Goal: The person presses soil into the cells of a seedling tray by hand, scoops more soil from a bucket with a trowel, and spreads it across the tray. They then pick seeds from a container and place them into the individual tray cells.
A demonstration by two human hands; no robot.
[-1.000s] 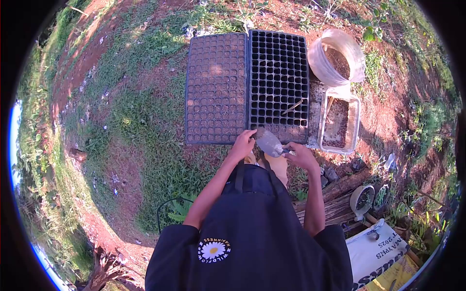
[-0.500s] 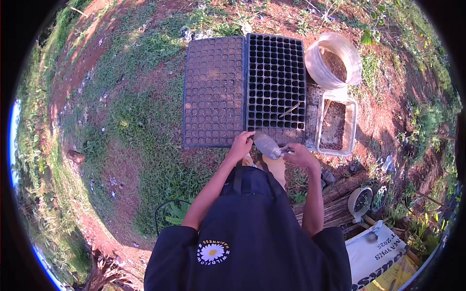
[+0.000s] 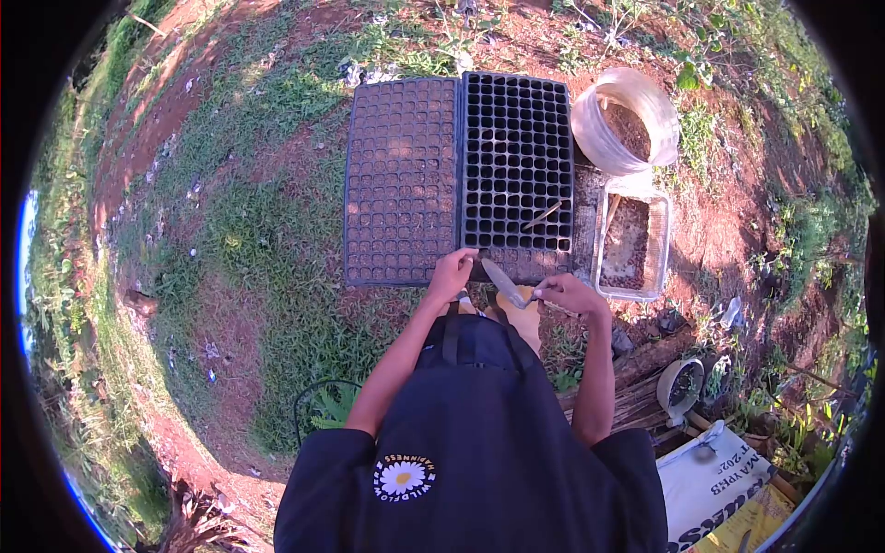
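Observation:
My right hand (image 3: 567, 293) is closed around the handle of a small metal hand trowel (image 3: 502, 283). Its blade points up and left, tilted nearly edge-on, over the near rows of the black seedling tray (image 3: 516, 161). Those near rows hold brown soil, while the cells farther up look dark and unfilled. My left hand (image 3: 452, 275) has its fingers bent at the tray's near left corner, appearing to grip the rim. A second seedling tray (image 3: 401, 184), its cells filled with soil, lies directly alongside on the left.
A thin stick (image 3: 543, 216) lies across the black tray. To the right stand a translucent round tub (image 3: 588, 129) and a rectangular plastic basket (image 3: 657, 244) with some soil inside. Wooden poles (image 3: 636, 369), a round container (image 3: 680, 387) and a printed sack (image 3: 714, 475) lie at lower right.
The trowel has rolled from showing its broad face to a narrower, tilted blade. My left hand stays at the tray corner. The view has shifted slightly.

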